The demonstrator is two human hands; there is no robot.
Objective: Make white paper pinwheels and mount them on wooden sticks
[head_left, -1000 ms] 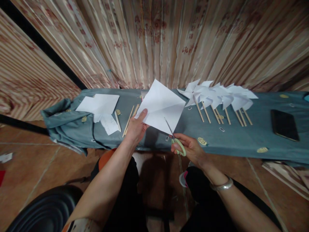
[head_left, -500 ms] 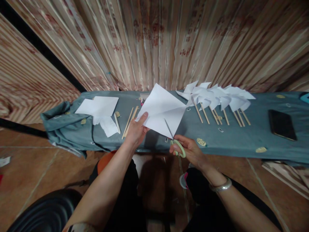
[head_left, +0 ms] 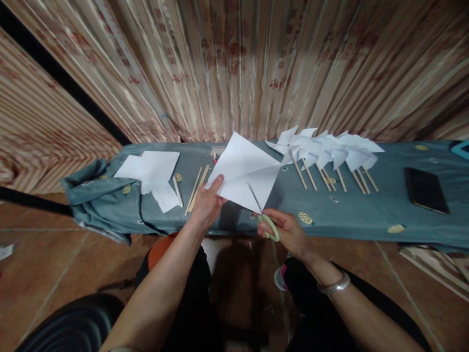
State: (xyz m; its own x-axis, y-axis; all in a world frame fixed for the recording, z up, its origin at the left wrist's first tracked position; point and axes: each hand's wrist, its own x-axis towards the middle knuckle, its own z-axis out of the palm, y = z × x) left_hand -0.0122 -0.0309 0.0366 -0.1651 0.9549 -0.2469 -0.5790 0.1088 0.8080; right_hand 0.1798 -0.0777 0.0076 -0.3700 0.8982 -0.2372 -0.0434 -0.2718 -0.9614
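My left hand (head_left: 207,203) pinches the left corner of a white square paper sheet (head_left: 245,168), holding it tilted above the table edge. My right hand (head_left: 287,230) grips green-handled scissors (head_left: 264,220); their blades point up into the sheet's lower corner, along a crease. Both hands are closed on what they hold. Behind the sheet, a row of several white paper pinwheels on wooden sticks (head_left: 326,151) lies on the blue-grey tablecloth (head_left: 366,210).
Loose white sheets (head_left: 152,168) and a few bare wooden sticks (head_left: 196,183) lie at the left. A black phone (head_left: 425,190) rests at the right. Striped curtains (head_left: 234,63) hang behind. A dark round stool (head_left: 69,325) stands at lower left on the tiled floor.
The view shifted slightly downward. The sheet and both hands kept nearly the same pose, with the scissor blades still in the sheet's lower corner.
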